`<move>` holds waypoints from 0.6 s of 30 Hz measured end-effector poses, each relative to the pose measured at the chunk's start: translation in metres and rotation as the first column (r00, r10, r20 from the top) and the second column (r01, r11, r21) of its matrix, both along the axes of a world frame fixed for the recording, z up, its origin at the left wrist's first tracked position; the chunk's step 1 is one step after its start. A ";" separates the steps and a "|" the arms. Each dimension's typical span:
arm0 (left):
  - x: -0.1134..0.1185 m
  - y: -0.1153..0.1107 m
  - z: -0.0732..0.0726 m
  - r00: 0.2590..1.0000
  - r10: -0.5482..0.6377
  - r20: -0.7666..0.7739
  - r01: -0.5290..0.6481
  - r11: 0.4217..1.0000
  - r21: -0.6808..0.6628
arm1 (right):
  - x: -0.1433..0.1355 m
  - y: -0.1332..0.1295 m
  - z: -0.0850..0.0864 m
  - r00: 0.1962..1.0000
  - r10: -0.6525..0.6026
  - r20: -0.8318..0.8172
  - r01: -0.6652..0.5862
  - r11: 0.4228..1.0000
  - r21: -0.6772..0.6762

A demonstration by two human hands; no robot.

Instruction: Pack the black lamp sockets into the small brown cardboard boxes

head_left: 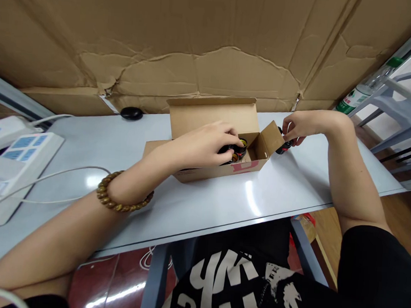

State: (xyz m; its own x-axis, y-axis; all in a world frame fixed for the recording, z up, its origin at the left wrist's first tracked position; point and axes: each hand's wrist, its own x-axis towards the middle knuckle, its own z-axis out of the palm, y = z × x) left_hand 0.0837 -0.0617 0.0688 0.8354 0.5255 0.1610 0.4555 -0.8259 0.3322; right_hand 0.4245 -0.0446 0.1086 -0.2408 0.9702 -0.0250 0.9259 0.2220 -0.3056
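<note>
An open cardboard box [204, 174] stands on the table, its lid flap [211, 117] tipped back and its right flap [272, 137] folded outward. Inside its right half are black round items [243, 149] with yellow inner rims and bits of red. My left hand [215, 143] reaches in from the left, its thumb and fingers curled around one of these black items, which it partly covers. Just beyond the right flap, my right hand [295, 127] pinches a similar black item [284, 146] with a red mark at the table surface. The flap and fingers hide some of it.
A black mouse-like oval object [131, 113] lies at the table's back edge. White power strips [25, 160] and cables occupy the left end. Large cardboard [200, 31] walls off the back. A plastic bottle [366, 90] and a grey stool [406, 107] are at the right.
</note>
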 end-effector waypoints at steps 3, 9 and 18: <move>0.007 -0.003 0.000 1.000 -0.007 -0.007 0.007 0.999 0.032 | 0.003 0.000 -0.003 0.999 -0.026 0.047 0.028 0.998 -0.049; 0.013 0.002 -0.002 0.999 0.035 -0.040 -0.034 0.999 0.042 | 0.009 0.006 0.004 0.984 -0.085 0.157 0.111 0.981 -0.162; 0.028 -0.001 0.012 0.969 0.112 -0.222 -0.102 0.993 0.058 | -0.043 -0.043 0.018 0.962 0.187 -0.200 -0.107 0.929 0.354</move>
State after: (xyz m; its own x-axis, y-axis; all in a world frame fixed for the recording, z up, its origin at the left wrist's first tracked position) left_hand 0.1121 -0.0623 0.0809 0.7922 0.6103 0.0018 0.6007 -0.7802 0.1746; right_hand 0.3814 -0.0876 0.1265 -0.3418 0.8644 0.3687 0.7899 0.4768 -0.3857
